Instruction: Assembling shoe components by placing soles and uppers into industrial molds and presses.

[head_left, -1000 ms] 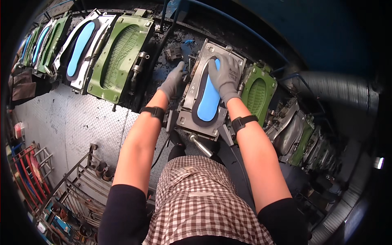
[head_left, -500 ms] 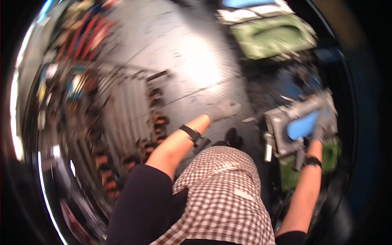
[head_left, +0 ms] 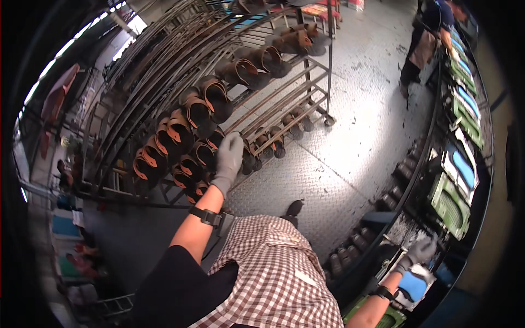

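My left hand, in a grey glove, reaches forward over the near side of a metal rack. Its fingers are slightly bent, and nothing shows in them. Right beside it are dark shoe uppers with orange-brown linings, standing in rows on the rack bars. Off to the right, my right hand, gloved in grey too, is held over an open mould with a blue sole-shaped piece. Its fingers look loosely bent and apart, with nothing seen in them. The hand and wrist cover part of that mould.
The wheeled metal rack fills the left and middle. Along the right runs a curved line of open moulds with green halves and blue pieces. Dark shoe-shaped forms stand below its edge. A co-worker stands at the far right.
My view has swung left, bringing the rack closer to the middle. My left hand now lies by the shoe uppers instead of over the floor. The mould line appears further right.
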`<state>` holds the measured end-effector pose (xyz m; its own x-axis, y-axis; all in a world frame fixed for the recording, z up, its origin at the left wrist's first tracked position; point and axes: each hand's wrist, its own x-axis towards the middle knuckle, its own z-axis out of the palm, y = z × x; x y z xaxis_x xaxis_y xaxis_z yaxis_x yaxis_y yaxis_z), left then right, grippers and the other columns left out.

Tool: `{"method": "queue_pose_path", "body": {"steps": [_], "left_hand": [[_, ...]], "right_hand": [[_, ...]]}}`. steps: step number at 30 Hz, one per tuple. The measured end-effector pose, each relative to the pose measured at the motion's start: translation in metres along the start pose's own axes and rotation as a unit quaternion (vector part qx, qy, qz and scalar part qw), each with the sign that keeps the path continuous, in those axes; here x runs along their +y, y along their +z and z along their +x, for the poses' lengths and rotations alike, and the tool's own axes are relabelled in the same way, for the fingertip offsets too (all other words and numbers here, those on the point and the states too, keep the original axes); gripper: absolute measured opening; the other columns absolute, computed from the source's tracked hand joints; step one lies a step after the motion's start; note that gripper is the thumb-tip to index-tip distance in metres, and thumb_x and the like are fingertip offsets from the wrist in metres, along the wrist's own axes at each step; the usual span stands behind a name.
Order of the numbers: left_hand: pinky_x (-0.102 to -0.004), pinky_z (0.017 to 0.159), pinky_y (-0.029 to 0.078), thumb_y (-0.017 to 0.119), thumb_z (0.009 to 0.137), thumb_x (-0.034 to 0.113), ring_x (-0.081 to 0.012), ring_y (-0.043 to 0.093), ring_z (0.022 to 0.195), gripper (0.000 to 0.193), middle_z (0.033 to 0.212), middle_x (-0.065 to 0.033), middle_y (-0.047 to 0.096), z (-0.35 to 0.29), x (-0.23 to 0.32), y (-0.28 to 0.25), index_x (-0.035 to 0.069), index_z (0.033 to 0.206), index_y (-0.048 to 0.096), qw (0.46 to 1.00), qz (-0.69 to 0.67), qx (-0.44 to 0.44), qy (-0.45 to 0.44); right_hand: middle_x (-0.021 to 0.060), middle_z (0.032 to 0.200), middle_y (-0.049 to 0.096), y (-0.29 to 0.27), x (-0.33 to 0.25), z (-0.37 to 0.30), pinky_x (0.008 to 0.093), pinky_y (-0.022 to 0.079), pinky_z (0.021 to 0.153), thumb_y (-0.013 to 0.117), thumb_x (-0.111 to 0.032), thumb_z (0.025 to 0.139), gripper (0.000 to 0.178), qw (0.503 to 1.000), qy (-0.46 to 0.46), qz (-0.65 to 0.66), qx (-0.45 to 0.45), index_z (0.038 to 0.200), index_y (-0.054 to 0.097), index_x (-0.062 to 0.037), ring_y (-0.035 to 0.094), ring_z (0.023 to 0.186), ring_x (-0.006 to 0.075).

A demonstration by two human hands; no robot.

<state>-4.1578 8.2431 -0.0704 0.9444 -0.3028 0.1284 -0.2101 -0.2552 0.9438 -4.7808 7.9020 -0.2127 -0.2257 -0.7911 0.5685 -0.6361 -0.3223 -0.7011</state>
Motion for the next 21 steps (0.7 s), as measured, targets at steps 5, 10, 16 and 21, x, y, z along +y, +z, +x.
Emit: {"method": "queue_pose_path", "body": {"steps": [5,10,16,21], "left_hand": [[-0.0309,0.098,0.048,0.068,0.101,0.02,-0.0194,0.062,0.112,0.048,0.125,-0.0137,0.065,0.057,0.026,0.03,-0.001,0.141,0.05,0.991,-0.119,-0.033,0.046],[-0.041,0.116,0.036,0.08,0.089,0.033,-0.034,0.045,0.14,0.093,0.148,-0.0299,0.045,0.142,0.067,0.132,-0.011,0.153,0.028,0.918,-0.377,-0.102,-0.072],[-0.049,0.124,0.022,0.082,0.074,0.055,-0.0433,0.028,0.151,0.119,0.159,-0.0339,0.031,0.243,0.058,0.177,-0.011,0.155,0.025,0.984,0.092,0.145,-0.049],[-0.0519,0.118,0.029,0.083,0.067,0.048,-0.0433,0.041,0.138,0.105,0.142,-0.0354,0.047,0.273,0.036,0.176,-0.014,0.14,0.04,0.951,0.215,0.222,-0.014]], "right_hand": [[0.0165,0.119,0.068,0.181,-0.233,-0.009,0.0371,0.052,0.098,0.059,-0.011,0.101,0.04,0.958,-0.098,0.154,-0.221,0.139,0.059,-0.0013,0.066,0.109,0.0234],[0.0179,0.117,0.066,0.32,-0.373,0.024,0.0401,0.052,0.094,0.066,-0.027,0.095,0.05,0.921,-0.121,0.087,-0.36,0.14,0.059,-0.0089,0.065,0.108,0.0306],[0.0226,0.127,0.063,0.473,-0.483,0.076,0.0485,0.049,0.102,0.071,-0.047,0.087,0.067,0.897,-0.231,-0.029,-0.375,0.143,0.056,-0.0119,0.06,0.118,0.0406],[0.0234,0.121,0.065,0.572,-0.545,0.091,0.0502,0.051,0.097,0.073,-0.049,0.083,0.07,0.846,-0.372,-0.096,-0.37,0.141,0.058,-0.0117,0.064,0.112,0.0413]]}}
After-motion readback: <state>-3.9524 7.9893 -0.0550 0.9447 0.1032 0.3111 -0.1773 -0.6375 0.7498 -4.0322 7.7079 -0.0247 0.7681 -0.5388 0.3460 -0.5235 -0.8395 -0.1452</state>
